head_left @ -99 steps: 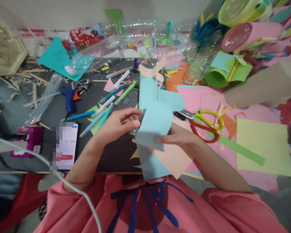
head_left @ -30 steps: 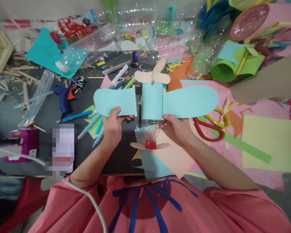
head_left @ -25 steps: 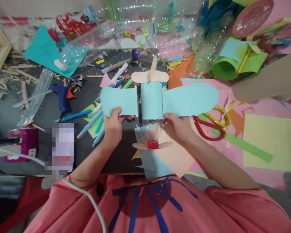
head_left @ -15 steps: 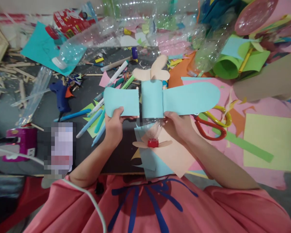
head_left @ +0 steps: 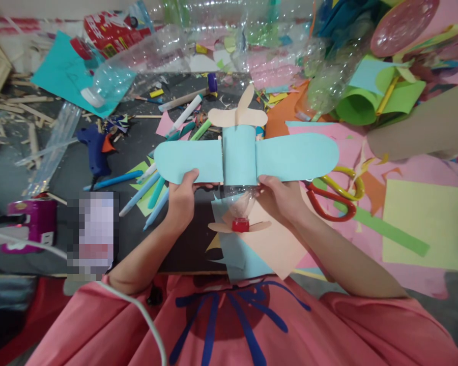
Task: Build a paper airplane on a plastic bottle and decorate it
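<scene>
A toy plane made from a plastic bottle [head_left: 240,199] lies lengthwise before me, its body wrapped in light blue paper [head_left: 239,155]. At the near end are a red cap [head_left: 240,224] and a peach paper propeller [head_left: 258,227]; peach tail fins [head_left: 237,117] stand at the far end. My left hand [head_left: 182,195] pinches the left paper wing [head_left: 191,160], thumb on top, its inner edge against or very near the body. My right hand [head_left: 280,194] grips the right paper wing [head_left: 297,155] close to its root, fingers partly hidden underneath.
Scissors [head_left: 334,201] lie right of my right hand on coloured paper. Several markers [head_left: 141,193], a blue glue gun [head_left: 94,152] and a phone [head_left: 97,231] are to the left. Clear bottles [head_left: 145,56] and paper scraps line the back.
The left wing has moved right, closing the gap to the bottle body, and its rounded tip now shows fully. The right wing has swung slightly inward. The tail fin looks narrower.
</scene>
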### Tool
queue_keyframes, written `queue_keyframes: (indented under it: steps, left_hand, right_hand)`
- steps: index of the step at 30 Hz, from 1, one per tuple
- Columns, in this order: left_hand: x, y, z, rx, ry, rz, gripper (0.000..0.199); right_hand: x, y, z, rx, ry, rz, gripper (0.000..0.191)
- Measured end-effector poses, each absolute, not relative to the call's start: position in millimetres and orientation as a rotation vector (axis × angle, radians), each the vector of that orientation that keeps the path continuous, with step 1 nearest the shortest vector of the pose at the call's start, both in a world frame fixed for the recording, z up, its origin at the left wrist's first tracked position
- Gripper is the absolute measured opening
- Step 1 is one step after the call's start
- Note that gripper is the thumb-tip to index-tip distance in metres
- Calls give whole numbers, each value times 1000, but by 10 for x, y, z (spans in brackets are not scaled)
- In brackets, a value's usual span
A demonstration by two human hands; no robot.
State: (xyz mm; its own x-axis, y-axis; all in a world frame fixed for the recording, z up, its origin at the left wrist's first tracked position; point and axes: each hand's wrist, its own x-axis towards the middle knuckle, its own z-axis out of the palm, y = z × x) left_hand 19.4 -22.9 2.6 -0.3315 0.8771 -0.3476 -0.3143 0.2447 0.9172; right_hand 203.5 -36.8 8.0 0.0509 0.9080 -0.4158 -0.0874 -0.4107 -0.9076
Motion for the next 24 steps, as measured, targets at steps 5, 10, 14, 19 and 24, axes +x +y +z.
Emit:
queue_keyframes:
  steps: [5,10,14,19,24]
  left_hand:
    - [183,-233,5,592,1434,1343,20]
    - [186,-227,-3,584,1422,1335,20]
    - [191,-221,4,581,1416,1350,20]
    - [189,-221,13,578,1420,1342,21]
    - [187,-221,11,574,1429,1308,21]
  right_hand:
    - [2039,-368,83,-1521,-878,1465,20]
    - [2029,-377,83,-1491,-848,1477,18]
    - [2032,-374,84,-1493,-870,1474,18]
    - [2047,-368,75,-1510,-892,1469,19]
    - [2051,-372,75,-1532,-890,1470,19]
